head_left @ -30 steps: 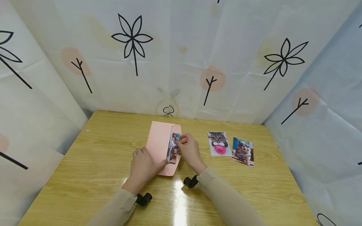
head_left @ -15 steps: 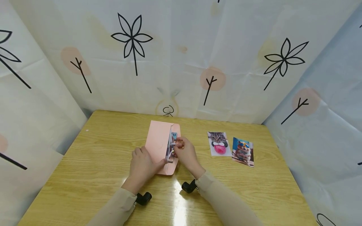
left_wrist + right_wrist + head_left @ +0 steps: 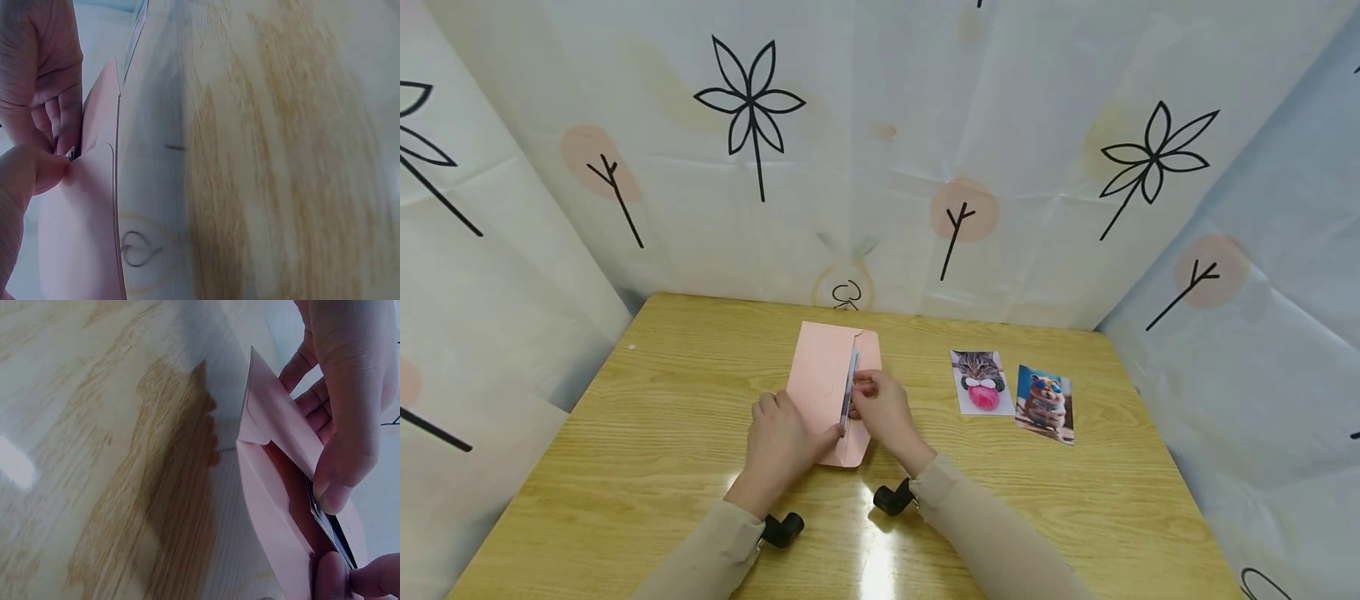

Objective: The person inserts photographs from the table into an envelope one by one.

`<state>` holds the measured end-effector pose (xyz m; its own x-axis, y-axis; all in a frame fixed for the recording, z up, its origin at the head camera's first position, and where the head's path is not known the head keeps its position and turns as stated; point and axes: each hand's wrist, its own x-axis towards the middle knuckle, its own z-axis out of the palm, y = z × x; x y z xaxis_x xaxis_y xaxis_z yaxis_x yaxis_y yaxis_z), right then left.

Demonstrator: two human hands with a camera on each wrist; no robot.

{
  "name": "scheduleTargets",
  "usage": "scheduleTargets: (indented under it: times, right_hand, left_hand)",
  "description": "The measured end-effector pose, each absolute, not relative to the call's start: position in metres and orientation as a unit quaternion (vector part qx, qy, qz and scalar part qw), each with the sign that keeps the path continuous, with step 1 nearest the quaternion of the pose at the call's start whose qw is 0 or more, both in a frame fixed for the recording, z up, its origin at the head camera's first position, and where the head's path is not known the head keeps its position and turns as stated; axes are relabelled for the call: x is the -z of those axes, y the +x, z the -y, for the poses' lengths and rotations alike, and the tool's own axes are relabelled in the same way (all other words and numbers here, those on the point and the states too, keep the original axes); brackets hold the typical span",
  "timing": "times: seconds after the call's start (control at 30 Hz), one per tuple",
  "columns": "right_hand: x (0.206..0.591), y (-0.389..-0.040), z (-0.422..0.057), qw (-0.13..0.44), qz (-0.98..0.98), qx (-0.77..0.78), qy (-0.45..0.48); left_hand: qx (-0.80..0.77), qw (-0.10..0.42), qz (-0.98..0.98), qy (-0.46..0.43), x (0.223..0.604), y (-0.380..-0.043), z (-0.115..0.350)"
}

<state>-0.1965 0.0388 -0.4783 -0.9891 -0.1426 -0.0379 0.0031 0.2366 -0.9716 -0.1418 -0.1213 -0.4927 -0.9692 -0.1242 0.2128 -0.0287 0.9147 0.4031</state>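
Observation:
A pink envelope (image 3: 816, 367) lies tilted in the middle of the table, its opening on the right side. My left hand (image 3: 778, 437) grips its lower left part, the thumb over the edge of the opening. My right hand (image 3: 887, 408) is at the opening and pinches a photo card (image 3: 322, 519), with the thumb on its edge. Most of the card sits inside the envelope; just a thin strip of it shows. The right wrist view shows the envelope gaping, with more than one thin layer at the card's edge.
On the right of the wooden table (image 3: 640, 467) lie two photo cards: a cat with a pink ball (image 3: 981, 383) and a hamster in sunglasses (image 3: 1045, 404). A patterned curtain (image 3: 880, 150) hangs behind the table and at both sides.
The photo card has slid leftward into the envelope, from a wide visible face to a thin strip. My right hand has moved left with it. The left hand stays almost in place.

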Motion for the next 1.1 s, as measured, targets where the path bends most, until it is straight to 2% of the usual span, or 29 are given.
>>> scheduleTargets:
  times: [0.27,0.47,0.8,1.1]
  right_hand:
    - [0.479,-0.196,-0.037,0.079,-0.772,0.628,-0.059]
    - [0.479,-0.195,-0.038,0.083,-0.778,0.618,-0.069]
    - [0.464,-0.193,-0.068,0.018,-0.829,0.552,-0.087]
    - [0.461,-0.203,-0.122,-0.02,-0.857,0.514,-0.026]
  left_hand:
    - [0.201,0.129,0.97,0.041,0.496,-0.143,0.123]
    - [0.199,0.117,0.972,0.044,0.496,-0.144,0.125]
    - [0.199,0.088,0.975,0.053,0.498,-0.144,0.131]
    - [0.206,0.09,0.973,0.05,0.499,-0.144,0.133]
